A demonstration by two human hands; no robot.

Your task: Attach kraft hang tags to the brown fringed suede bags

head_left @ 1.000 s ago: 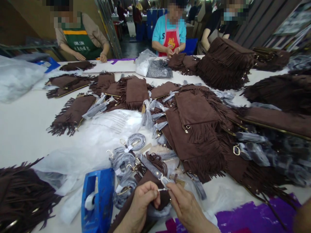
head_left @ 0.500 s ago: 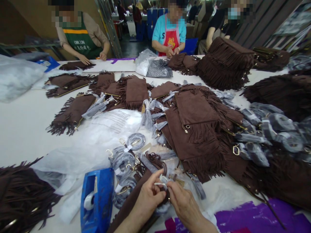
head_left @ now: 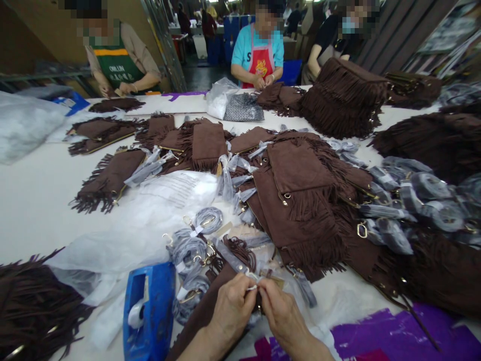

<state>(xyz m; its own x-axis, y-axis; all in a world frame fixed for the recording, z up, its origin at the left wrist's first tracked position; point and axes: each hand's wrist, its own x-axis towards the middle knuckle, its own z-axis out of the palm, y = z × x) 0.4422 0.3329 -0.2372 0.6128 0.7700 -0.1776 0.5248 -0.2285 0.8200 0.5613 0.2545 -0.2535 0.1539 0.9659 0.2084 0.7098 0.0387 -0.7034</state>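
Note:
My left hand (head_left: 231, 311) and my right hand (head_left: 280, 313) meet at the near edge of the white table (head_left: 33, 200), fingertips pinched together on a small white wrapped piece (head_left: 251, 287). Under them lies a brown fringed suede bag (head_left: 210, 306) with its tassel (head_left: 240, 250) just beyond. A blue tape dispenser (head_left: 148, 311) stands left of my left hand. Coiled straps in clear wrap (head_left: 191, 248) lie between the dispenser and the tassel.
A heap of brown fringed bags (head_left: 300, 200) fills the middle and right of the table, with wrapped straps (head_left: 417, 195) on the right. Clear plastic bags (head_left: 143, 225) lie left of centre; purple sheet (head_left: 394, 336) at near right. Three people (head_left: 259, 50) work at the far side.
My fingers have shifted on the small white piece, drawing closer together. At the right, a bag has gone from the pile and wrapped straps now show there. The person in green drew both hands in.

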